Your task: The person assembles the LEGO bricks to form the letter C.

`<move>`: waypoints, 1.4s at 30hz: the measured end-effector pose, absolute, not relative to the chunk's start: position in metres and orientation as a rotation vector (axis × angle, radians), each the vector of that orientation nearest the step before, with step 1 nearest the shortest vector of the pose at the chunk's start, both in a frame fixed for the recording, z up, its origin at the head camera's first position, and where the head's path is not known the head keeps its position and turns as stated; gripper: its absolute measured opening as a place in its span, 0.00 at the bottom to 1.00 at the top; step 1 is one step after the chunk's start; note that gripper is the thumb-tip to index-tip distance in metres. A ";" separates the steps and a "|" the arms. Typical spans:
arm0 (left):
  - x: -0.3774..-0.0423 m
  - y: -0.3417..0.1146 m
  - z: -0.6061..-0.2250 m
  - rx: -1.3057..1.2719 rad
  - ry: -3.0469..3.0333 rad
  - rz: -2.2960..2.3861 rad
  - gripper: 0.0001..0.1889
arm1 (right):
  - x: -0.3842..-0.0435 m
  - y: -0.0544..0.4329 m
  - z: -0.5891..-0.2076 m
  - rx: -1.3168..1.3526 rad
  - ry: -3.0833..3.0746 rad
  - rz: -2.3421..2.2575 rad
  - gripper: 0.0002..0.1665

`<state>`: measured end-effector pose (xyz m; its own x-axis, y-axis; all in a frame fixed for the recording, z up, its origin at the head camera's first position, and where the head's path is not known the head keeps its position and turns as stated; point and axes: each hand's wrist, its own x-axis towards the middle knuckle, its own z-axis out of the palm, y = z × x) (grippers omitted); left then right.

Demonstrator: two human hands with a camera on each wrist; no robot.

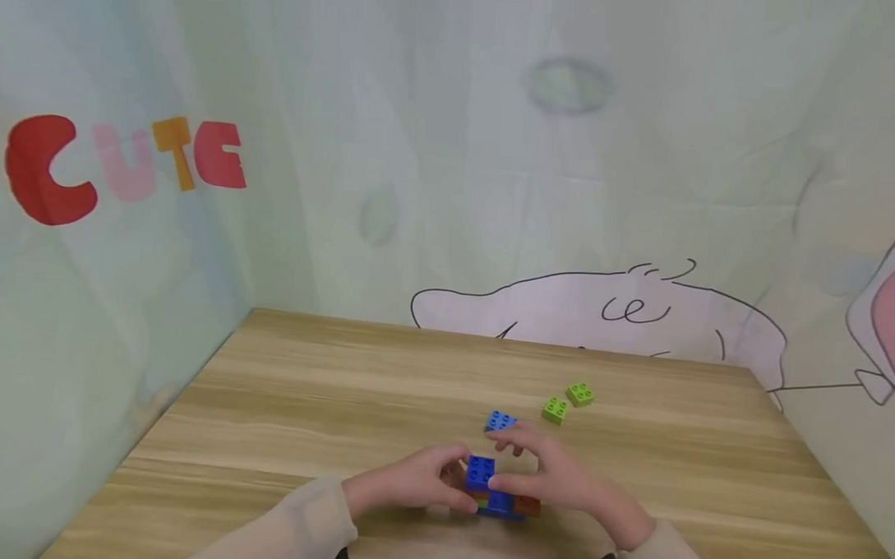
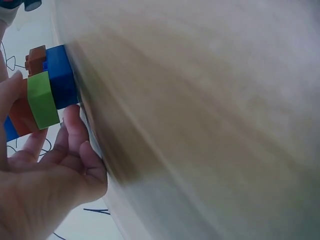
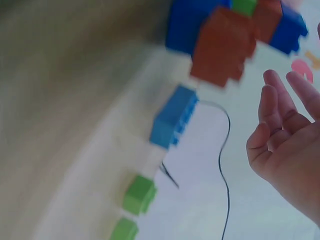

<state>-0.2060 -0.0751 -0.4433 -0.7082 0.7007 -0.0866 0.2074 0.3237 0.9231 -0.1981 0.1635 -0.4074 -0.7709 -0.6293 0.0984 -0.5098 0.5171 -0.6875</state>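
Note:
A stack of toy building bricks (image 1: 501, 501) stands on the table in front of the person. In the left wrist view it shows a blue brick (image 2: 62, 77) at the table, a lime green brick (image 2: 42, 100) and an orange-brown brick (image 2: 36, 61) above. A dark blue brick (image 1: 480, 470) tops the stack. The left hand (image 1: 427, 478) holds the stack from its left side, between thumb and fingers. Over its right side hovers the right hand (image 1: 552, 474), fingers loosely bent and nothing in them; its thumb overlaps the top brick's edge in the head view.
A lighter blue brick (image 1: 498, 420) lies just behind the right fingertips. Farther back on the wooden table (image 1: 325, 390) are two lime green bricks (image 1: 555, 410). Printed cloth walls (image 1: 451, 164) rise along the table's left and far edges.

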 end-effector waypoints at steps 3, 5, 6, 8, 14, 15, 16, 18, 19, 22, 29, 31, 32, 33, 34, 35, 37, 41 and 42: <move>-0.205 -0.076 -0.442 0.774 2.117 1.376 0.17 | -0.205 0.172 -0.400 -0.966 2.643 -1.101 0.32; -0.204 -0.076 -0.441 0.757 2.101 1.389 0.18 | -0.209 0.179 -0.396 -0.958 2.688 -1.088 0.32; -0.204 -0.075 -0.440 0.748 2.092 1.397 0.18 | -0.211 0.182 -0.394 -0.957 2.709 -1.081 0.32; -0.203 -0.075 -0.438 0.744 2.089 1.405 0.20 | -0.216 0.188 -0.390 -0.929 2.754 -1.059 0.31; -0.202 -0.074 -0.437 0.733 2.118 1.435 0.24 | -0.232 0.203 -0.382 -0.805 2.890 -0.994 0.28; -0.202 -0.074 -0.437 0.730 2.122 1.443 0.24 | -0.235 0.205 -0.382 -0.792 2.906 -0.985 0.28; -0.202 -0.075 -0.437 0.727 2.121 1.455 0.24 | -0.237 0.207 -0.382 -0.773 2.916 -0.988 0.28; -0.201 -0.075 -0.437 0.727 2.121 1.475 0.25 | -0.242 0.211 -0.383 -0.731 2.932 -1.007 0.27; -0.201 -0.075 -0.437 0.726 2.120 1.486 0.25 | -0.244 0.213 -0.384 -0.707 2.937 -1.015 0.28; -0.202 -0.074 -0.438 0.727 2.123 1.498 0.24 | -0.250 0.219 -0.390 -0.624 2.947 -1.034 0.28; -0.202 -0.073 -0.440 0.714 2.090 1.526 0.22 | -0.263 0.229 -0.409 -0.399 2.912 -1.076 0.31; -0.201 -0.073 -0.441 0.713 2.080 1.538 0.21 | -0.266 0.231 -0.416 -0.312 2.897 -1.098 0.31; -0.201 -0.073 -0.441 0.714 2.074 1.545 0.21 | -0.268 0.232 -0.418 -0.279 2.891 -1.105 0.31; -0.201 -0.073 -0.441 0.714 2.069 1.550 0.20 | -0.269 0.233 -0.421 -0.253 2.884 -1.113 0.31; -0.200 -0.073 -0.440 0.713 2.067 1.554 0.20 | -0.270 0.234 -0.423 -0.231 2.876 -1.123 0.31; -0.200 -0.073 -0.440 0.710 2.064 1.556 0.19 | -0.271 0.234 -0.425 -0.217 2.871 -1.127 0.32; -0.200 -0.072 -0.439 0.701 2.063 1.559 0.19 | -0.273 0.234 -0.427 -0.204 2.862 -1.125 0.32; -0.200 -0.072 -0.438 0.693 2.059 1.562 0.17 | -0.276 0.233 -0.430 -0.175 2.851 -1.090 0.33; -0.199 -0.072 -0.438 0.695 2.057 1.563 0.17 | -0.277 0.232 -0.431 -0.164 2.849 -1.080 0.33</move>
<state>-0.1994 -0.0720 -0.4377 -0.7656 0.6407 -0.0586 0.1154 0.2264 0.9672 -0.2773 0.2324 -0.4311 -0.9901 -0.1325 -0.0465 -0.0684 0.7443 -0.6644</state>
